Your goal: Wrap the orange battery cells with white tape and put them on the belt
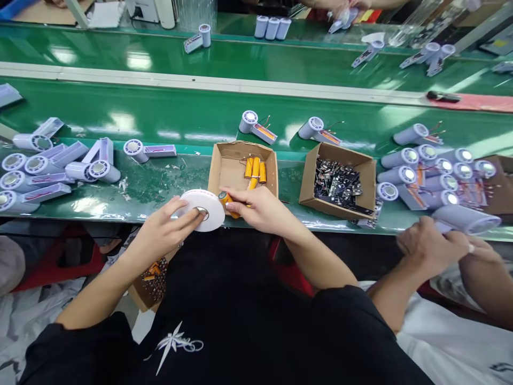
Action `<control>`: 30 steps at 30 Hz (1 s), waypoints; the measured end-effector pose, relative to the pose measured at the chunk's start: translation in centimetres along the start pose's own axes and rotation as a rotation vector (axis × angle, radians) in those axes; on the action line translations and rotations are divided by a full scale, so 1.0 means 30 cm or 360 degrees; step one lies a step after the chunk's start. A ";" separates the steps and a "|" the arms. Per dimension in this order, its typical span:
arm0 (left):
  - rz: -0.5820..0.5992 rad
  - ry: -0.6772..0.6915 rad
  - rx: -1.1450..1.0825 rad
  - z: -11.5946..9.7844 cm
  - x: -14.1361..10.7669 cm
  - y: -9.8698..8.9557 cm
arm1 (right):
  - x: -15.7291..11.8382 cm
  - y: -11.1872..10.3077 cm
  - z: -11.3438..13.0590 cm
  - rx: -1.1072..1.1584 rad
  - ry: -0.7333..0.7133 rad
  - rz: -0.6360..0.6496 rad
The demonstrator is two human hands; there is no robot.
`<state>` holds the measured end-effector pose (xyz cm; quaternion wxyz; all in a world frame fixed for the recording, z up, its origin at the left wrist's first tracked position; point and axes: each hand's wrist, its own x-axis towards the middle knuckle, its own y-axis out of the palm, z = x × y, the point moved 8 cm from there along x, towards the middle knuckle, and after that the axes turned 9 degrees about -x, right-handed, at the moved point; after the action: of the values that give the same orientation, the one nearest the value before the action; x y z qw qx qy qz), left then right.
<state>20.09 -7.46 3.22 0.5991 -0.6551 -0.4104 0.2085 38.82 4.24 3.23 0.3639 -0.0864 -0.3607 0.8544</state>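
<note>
My left hand is closed on a roll of white tape, with fingers at its core. In my right hand is an orange battery cell, gripped between thumb and fingers; its end touches or nearly touches the tape roll's right edge. Just beyond both hands stands an open cardboard box with several orange battery cells inside. My right hand and forearm hide part of the box's near side.
A cardboard box of small dark circuit boards stands right of my hands. Lilac fan-like housings lie in groups left and right on the green bench. At right, a co-worker's hands hold another housing. Below left sits another box.
</note>
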 end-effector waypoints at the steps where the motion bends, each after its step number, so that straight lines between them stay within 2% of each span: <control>1: 0.0042 -0.0028 -0.0046 0.004 0.011 0.000 | 0.003 0.004 0.003 -0.0040 -0.0018 0.0046; 3: 0.0097 -0.0045 -0.0050 0.006 0.029 -0.005 | 0.011 0.010 -0.003 -0.0034 -0.0001 0.0092; 5: 0.0061 0.0011 0.0091 -0.008 0.045 -0.018 | 0.024 0.018 -0.020 0.0202 0.0082 0.0004; 7: -0.0060 0.0043 0.0295 -0.027 0.060 -0.028 | 0.033 0.028 -0.040 0.0647 0.0190 -0.0306; 10: -0.0282 -0.0061 0.0432 -0.058 0.079 -0.014 | 0.018 0.058 -0.084 0.1236 0.0321 -0.0938; 12: -0.0426 -0.0087 0.0345 -0.103 0.075 0.010 | 0.014 0.060 -0.117 0.1392 0.0385 -0.1091; 14: -0.0435 0.0060 0.0121 -0.172 0.050 0.048 | 0.011 -0.017 -0.168 0.1361 0.0395 -0.1135; 15: -0.0390 0.0132 0.0002 -0.199 0.028 0.066 | 0.007 -0.081 -0.198 0.1299 0.0374 -0.1143; 16: -0.0338 0.0148 -0.0086 -0.207 0.002 0.079 | -0.010 -0.166 -0.232 0.1203 0.0326 -0.1267; 18: -0.0306 -0.0014 -0.0114 -0.156 -0.054 0.081 | -0.029 -0.283 -0.292 0.1084 0.0283 -0.1340; 19: -0.0358 -0.0142 -0.0074 -0.104 -0.085 0.069 | -0.033 -0.305 -0.315 0.1101 0.0292 -0.1330; 21: -0.0535 -0.0333 -0.0003 0.011 -0.142 0.037 | -0.042 -0.276 -0.326 0.1224 0.0319 -0.1250; 23: -0.0701 -0.0433 0.0047 0.116 -0.187 0.022 | -0.080 -0.200 -0.293 0.1258 0.0294 -0.1240; 26: -0.0819 -0.0523 0.0154 0.242 -0.227 0.045 | -0.180 -0.117 -0.225 0.0860 0.0145 -0.1347; 28: -0.0842 -0.0559 0.0138 0.321 -0.239 0.075 | -0.243 -0.113 -0.213 0.0485 0.0073 -0.1341; 30: -0.0843 -0.0622 0.0034 0.395 -0.240 0.101 | -0.310 -0.174 -0.249 0.0171 0.0124 -0.1323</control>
<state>7.74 -5.68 -3.55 0.5493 -0.4669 -0.6715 0.1714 51.49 4.48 0.29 0.6950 0.0532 -0.3058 0.6486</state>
